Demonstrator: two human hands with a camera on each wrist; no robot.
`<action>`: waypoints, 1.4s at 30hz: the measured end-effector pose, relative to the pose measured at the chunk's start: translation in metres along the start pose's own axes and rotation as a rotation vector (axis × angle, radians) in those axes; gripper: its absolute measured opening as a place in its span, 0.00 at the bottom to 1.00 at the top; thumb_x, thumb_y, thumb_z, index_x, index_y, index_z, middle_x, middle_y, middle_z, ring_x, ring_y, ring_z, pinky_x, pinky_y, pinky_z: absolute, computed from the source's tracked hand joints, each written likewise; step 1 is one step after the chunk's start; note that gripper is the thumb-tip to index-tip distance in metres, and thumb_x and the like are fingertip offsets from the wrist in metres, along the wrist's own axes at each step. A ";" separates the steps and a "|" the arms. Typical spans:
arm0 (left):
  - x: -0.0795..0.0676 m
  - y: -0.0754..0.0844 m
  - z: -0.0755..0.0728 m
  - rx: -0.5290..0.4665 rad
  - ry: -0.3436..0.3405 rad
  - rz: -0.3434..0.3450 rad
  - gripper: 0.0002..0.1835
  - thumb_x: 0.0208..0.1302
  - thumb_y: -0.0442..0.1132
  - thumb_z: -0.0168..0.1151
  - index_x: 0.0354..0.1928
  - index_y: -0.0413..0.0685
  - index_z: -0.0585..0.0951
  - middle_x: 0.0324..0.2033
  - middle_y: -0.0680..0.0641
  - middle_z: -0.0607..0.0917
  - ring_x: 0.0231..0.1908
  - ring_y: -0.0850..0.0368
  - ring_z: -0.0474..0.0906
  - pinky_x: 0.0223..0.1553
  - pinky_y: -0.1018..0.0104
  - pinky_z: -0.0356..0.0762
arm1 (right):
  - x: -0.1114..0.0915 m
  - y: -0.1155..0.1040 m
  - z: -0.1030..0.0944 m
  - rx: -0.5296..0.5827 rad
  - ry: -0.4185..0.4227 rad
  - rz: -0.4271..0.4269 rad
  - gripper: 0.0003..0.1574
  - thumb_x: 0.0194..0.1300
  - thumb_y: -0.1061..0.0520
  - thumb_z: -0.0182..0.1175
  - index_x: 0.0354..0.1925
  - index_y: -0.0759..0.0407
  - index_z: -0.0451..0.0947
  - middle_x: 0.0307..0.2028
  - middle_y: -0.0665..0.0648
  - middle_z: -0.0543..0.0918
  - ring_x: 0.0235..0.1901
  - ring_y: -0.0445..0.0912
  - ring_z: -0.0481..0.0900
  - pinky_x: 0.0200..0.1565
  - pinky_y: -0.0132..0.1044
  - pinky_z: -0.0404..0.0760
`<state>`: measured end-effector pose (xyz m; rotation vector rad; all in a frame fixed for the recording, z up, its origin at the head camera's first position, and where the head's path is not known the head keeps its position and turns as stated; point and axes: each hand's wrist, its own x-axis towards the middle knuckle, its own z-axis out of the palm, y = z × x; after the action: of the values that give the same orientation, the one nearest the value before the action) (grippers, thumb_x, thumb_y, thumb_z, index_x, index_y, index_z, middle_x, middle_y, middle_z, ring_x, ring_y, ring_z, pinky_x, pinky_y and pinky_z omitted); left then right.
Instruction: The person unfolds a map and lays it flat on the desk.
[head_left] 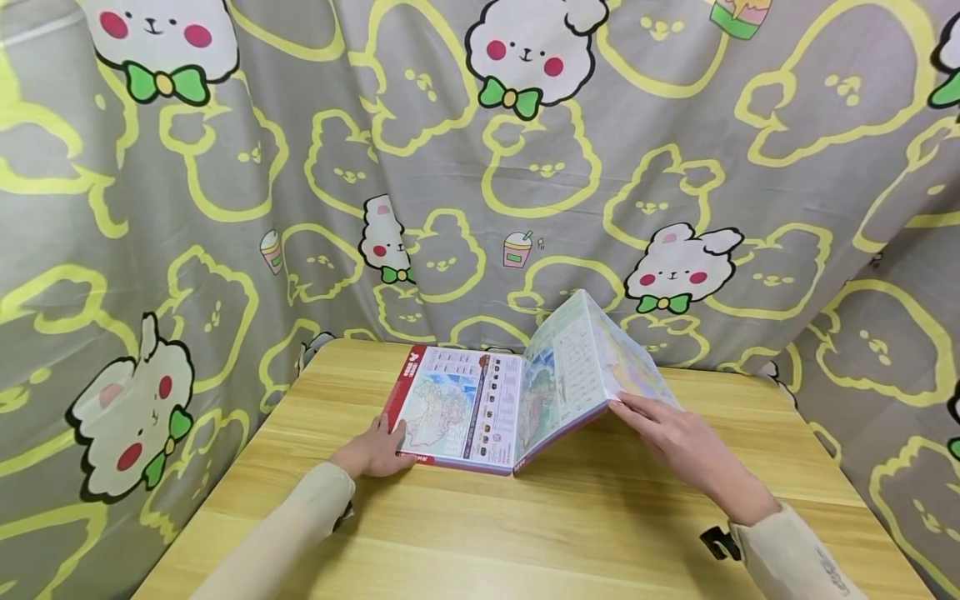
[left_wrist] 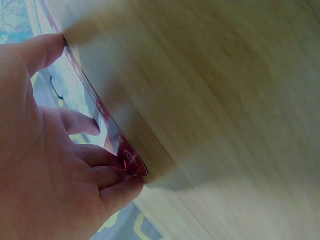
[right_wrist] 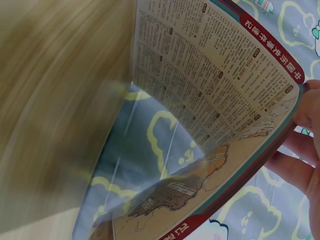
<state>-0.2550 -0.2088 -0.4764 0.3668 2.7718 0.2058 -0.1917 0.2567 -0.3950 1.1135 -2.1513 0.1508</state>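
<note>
A folding map chart (head_left: 438, 417) lies partly opened on the table, its left panels flat, showing a printed map and a strip of text with small pictures. Its right panels (head_left: 566, 379) rise in a tent-like fold. My left hand (head_left: 377, 450) holds the flat part at its near left corner; in the left wrist view the thumb and fingers lie along the red edge (left_wrist: 131, 160). With thumb and fingers, my right hand (head_left: 678, 437) pinches the near corner of the raised fold. The right wrist view shows the underside, with a text-covered panel (right_wrist: 215, 70) and an illustrated panel (right_wrist: 200, 192).
The wooden table (head_left: 465, 533) extends around the chart on all sides. A grey curtain (head_left: 450, 167) with yellow outlines and white rabbit figures hangs behind the table and at both sides. A black strap end (head_left: 720, 543) sticks out by the right cuff.
</note>
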 end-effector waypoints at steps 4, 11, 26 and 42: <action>0.000 -0.001 0.000 -0.002 0.000 -0.004 0.43 0.64 0.59 0.54 0.70 0.35 0.58 0.67 0.24 0.51 0.68 0.31 0.46 0.59 0.38 0.58 | -0.005 0.001 0.000 -0.001 0.017 0.008 0.32 0.77 0.48 0.30 0.56 0.59 0.77 0.50 0.61 0.81 0.43 0.55 0.81 0.27 0.48 0.79; 0.003 -0.005 0.003 -0.001 0.002 -0.012 0.44 0.63 0.60 0.54 0.70 0.36 0.58 0.67 0.24 0.50 0.68 0.31 0.46 0.59 0.38 0.58 | -0.013 0.003 0.000 -0.014 0.027 0.017 0.31 0.78 0.48 0.31 0.55 0.58 0.78 0.48 0.60 0.81 0.42 0.55 0.82 0.31 0.48 0.80; 0.006 -0.016 0.002 -0.033 0.004 -0.012 0.45 0.63 0.61 0.54 0.70 0.34 0.58 0.67 0.23 0.50 0.67 0.30 0.45 0.59 0.37 0.57 | -0.036 0.010 0.008 -0.023 -0.029 0.049 0.33 0.77 0.46 0.29 0.56 0.57 0.78 0.49 0.60 0.81 0.41 0.55 0.82 0.31 0.48 0.80; 0.008 -0.019 0.000 -0.038 -0.010 -0.039 0.45 0.63 0.60 0.54 0.71 0.36 0.57 0.67 0.24 0.49 0.68 0.30 0.45 0.58 0.36 0.58 | -0.058 0.017 0.016 -0.028 -0.109 0.078 0.38 0.76 0.44 0.25 0.55 0.60 0.78 0.47 0.60 0.82 0.39 0.53 0.82 0.32 0.46 0.80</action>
<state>-0.2661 -0.2250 -0.4826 0.3037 2.7587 0.2461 -0.1909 0.3002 -0.4401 1.0445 -2.2876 0.0974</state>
